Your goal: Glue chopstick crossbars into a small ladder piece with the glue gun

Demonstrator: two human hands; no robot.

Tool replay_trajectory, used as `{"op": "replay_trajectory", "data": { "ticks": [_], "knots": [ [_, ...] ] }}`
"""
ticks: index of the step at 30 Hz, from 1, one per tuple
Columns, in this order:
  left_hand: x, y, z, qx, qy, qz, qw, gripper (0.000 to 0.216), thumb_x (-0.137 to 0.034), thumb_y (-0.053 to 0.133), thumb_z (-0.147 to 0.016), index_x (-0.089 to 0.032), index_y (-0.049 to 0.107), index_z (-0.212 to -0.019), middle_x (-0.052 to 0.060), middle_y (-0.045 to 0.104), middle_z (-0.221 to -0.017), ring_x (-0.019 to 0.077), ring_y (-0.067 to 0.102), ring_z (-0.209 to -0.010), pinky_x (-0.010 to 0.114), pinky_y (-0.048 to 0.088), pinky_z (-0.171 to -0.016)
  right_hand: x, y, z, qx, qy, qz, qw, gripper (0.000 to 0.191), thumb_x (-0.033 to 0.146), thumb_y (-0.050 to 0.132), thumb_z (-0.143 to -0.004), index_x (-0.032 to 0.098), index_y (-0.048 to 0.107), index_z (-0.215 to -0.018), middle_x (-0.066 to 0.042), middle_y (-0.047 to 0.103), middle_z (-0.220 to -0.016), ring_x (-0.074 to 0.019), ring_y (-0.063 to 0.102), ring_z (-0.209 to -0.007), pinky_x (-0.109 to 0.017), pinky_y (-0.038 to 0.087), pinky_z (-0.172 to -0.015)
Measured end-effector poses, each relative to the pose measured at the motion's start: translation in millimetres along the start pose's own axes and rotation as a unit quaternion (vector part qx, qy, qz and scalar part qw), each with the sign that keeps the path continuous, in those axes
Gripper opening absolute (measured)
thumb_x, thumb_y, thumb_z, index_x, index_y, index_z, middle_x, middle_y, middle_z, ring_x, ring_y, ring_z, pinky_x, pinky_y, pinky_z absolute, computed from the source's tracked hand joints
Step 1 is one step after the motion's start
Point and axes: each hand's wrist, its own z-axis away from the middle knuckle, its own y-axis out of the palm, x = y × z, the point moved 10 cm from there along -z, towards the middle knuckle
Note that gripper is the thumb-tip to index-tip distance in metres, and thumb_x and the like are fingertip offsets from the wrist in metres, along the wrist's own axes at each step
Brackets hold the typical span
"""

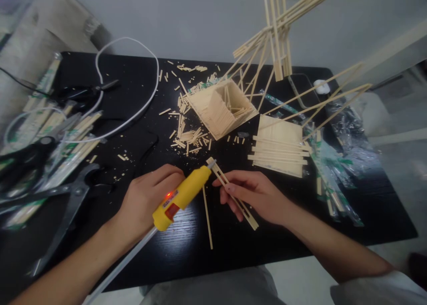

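Observation:
My left hand (147, 202) is closed round a yellow hot glue gun (187, 191) with a lit red light and a white glue stick (123, 265) trailing from its back. The gun's nozzle points at the upper end of a narrow frame of wooden sticks (240, 202); whether they touch I cannot tell. My right hand (250, 191) pinches that frame at its middle, thumb on top, holding it slanted. A single wooden stick (207, 218) lies on the black table (180, 256) between my hands. The left fingers are mostly hidden behind the gun.
A square wooden piece with a stick-built box (222, 114) stands at the back, among cut stick bits (190, 136). Right of it is a board with sticks (280, 156). Long sticks (276, 29) rise behind. Pliers (71, 194), scissors (30, 158) and wrapped sticks (70, 162) lie left.

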Motion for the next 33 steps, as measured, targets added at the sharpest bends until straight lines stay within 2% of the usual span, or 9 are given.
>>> {"op": "replay_trajectory", "data": {
  "ticks": [2,7,15,17,21,29,33],
  "knots": [
    [2.5,-2.9,0.3,-0.015,-0.008,0.002,1.000,0.020,-0.029,0.053,-0.108,-0.021,0.071,-0.108,0.008,0.076,-0.109,0.0207,0.076,-0.090,0.029,0.057,-0.073,0.3,0.4,-0.1,-0.001,0.000,0.000,1.000,0.027,0.041,0.079,-0.104,0.016,0.082,-0.115,-0.001,0.073,-0.085,-0.0088,0.063,-0.060,-0.019,0.055,-0.049],
    [-1.6,1.0,1.2,0.001,0.010,-0.004,1.000,0.021,-0.031,0.052,-0.109,-0.021,0.071,-0.107,0.009,0.076,-0.110,0.0205,0.076,-0.089,0.029,0.056,-0.072,2.2,2.0,0.3,0.002,-0.003,-0.002,1.000,0.025,0.039,0.079,-0.105,0.016,0.082,-0.114,-0.001,0.073,-0.085,-0.0081,0.064,-0.059,-0.018,0.055,-0.050],
    [-2.6,-0.6,0.8,-0.005,0.007,-0.010,1.000,0.025,-0.031,0.050,-0.109,-0.021,0.073,-0.105,0.008,0.077,-0.108,0.0198,0.076,-0.088,0.029,0.057,-0.072,2.7,0.4,0.4,-0.003,-0.006,-0.002,1.000,0.026,0.040,0.080,-0.104,0.016,0.083,-0.114,-0.001,0.073,-0.085,-0.0085,0.063,-0.058,-0.018,0.056,-0.049],
    [-2.6,-6.3,0.7,-0.021,0.003,-0.014,1.000,0.024,-0.029,0.050,-0.109,-0.021,0.073,-0.106,0.008,0.076,-0.111,0.0194,0.076,-0.091,0.028,0.058,-0.073,4.2,-0.5,1.4,-0.011,-0.009,0.004,1.000,0.026,0.040,0.079,-0.104,0.016,0.083,-0.114,-0.001,0.073,-0.085,-0.0085,0.064,-0.058,-0.018,0.057,-0.049],
    [-2.5,-25.7,2.0,-0.082,0.000,-0.040,0.996,0.010,-0.017,0.064,-0.103,-0.023,0.072,-0.106,0.004,0.075,-0.114,0.0161,0.074,-0.092,0.026,0.059,-0.077,8.4,-5.2,4.4,-0.045,-0.035,0.024,0.998,0.026,0.039,0.079,-0.104,0.018,0.083,-0.117,-0.002,0.075,-0.087,-0.0098,0.067,-0.061,-0.020,0.062,-0.052],
    [-7.9,-20.7,2.6,-0.030,0.019,-0.015,0.999,0.011,-0.011,0.065,-0.103,-0.021,0.070,-0.100,0.003,0.070,-0.094,0.0150,0.069,-0.080,0.029,0.053,-0.064,10.4,-9.4,9.0,-0.083,-0.088,0.105,0.987,0.026,0.035,0.076,-0.106,0.021,0.084,-0.127,-0.003,0.080,-0.092,-0.0098,0.070,-0.063,-0.022,0.067,-0.056],
    [-4.3,-19.9,3.9,-0.028,0.004,-0.023,0.999,0.019,-0.018,0.060,-0.107,-0.022,0.067,-0.090,-0.001,0.062,-0.083,0.0114,0.062,-0.072,0.028,0.046,-0.058,11.7,-10.4,9.8,-0.084,-0.101,0.117,0.984,0.028,0.035,0.076,-0.107,0.021,0.085,-0.129,-0.003,0.080,-0.093,-0.0092,0.070,-0.063,-0.020,0.067,-0.057]
  ]
}}
